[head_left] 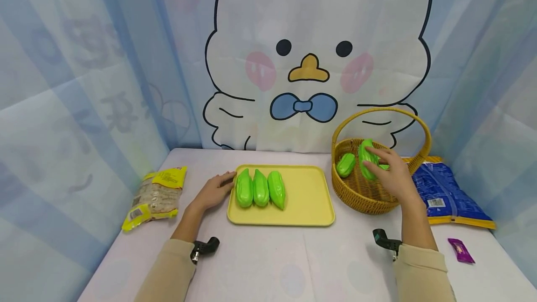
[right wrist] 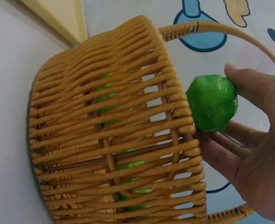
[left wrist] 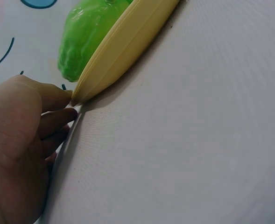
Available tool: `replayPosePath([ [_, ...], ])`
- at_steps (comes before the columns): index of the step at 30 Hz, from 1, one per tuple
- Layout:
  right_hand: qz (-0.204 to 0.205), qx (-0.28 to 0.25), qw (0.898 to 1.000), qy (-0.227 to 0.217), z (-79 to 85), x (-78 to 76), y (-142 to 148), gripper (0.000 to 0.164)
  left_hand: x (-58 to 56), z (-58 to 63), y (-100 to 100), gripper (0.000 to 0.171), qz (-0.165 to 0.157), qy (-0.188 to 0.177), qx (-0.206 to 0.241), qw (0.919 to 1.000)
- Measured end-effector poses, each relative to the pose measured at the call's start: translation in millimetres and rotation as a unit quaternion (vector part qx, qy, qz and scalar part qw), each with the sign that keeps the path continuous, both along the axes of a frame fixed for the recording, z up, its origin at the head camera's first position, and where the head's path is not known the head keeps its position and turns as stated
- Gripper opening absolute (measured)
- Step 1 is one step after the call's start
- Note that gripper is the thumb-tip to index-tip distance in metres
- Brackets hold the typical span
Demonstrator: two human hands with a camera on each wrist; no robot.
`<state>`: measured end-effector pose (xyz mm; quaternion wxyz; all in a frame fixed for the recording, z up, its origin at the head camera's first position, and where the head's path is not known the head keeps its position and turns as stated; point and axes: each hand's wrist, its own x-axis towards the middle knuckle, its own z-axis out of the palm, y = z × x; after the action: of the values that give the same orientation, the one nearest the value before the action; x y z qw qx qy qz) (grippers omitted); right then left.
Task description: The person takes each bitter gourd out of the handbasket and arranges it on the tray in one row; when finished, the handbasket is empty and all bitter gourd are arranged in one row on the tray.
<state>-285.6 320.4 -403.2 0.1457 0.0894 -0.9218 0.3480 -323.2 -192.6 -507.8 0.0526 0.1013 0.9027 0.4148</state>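
I saw the blue packet (head_left: 445, 192) lying on the pale table (head_left: 268, 264), with a small purple wrapper (head_left: 461, 250) just on my side of it, a yellow-and-beige bag (head_left: 156, 197) well to its left, and a bird-print curtain (head_left: 312, 17) hanging behind it.

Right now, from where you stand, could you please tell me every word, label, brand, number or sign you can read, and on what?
None can be read.
Yellow-ended bag: print too small.
Blue bag: print too small, as on its white label.
Purple packet: marks too small.
Curtain at picture left: faint marks, too blurred.
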Motion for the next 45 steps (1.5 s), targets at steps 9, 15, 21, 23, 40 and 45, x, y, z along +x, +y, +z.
replayPosePath([
  [9,0.03,-0.042,0.998,0.03,8.9,2.7,-17.6,0.051,1.8,-1.2,0.0,0.049,0.001,0.004,0.004,1.0],
  [15,0.072,-0.065,0.994,0.043,14.2,4.7,-29.2,0.049,2.7,1.2,0.5,0.05,0.001,0.004,0.005,1.0],
  [21,0.105,-0.072,0.991,0.047,13.7,4.4,-39.7,0.047,3.5,4.0,1.7,0.05,0.002,0.002,0.009,1.0],
  [23,0.116,-0.075,0.99,0.039,12.7,4.0,-43.9,0.046,3.7,4.1,1.9,0.05,0.002,0.001,0.011,0.9999],
  [40,0.187,-0.058,0.98,-0.03,1.3,-0.2,-82.0,0.053,2.0,2.2,0.9,0.05,-0.001,0.004,0.005,1.0],
  [45,0.195,-0.058,0.979,-0.03,-5.7,-1.8,-93.5,0.053,1.8,1.7,0.8,0.05,-0.001,0.003,0.003,1.0],
])
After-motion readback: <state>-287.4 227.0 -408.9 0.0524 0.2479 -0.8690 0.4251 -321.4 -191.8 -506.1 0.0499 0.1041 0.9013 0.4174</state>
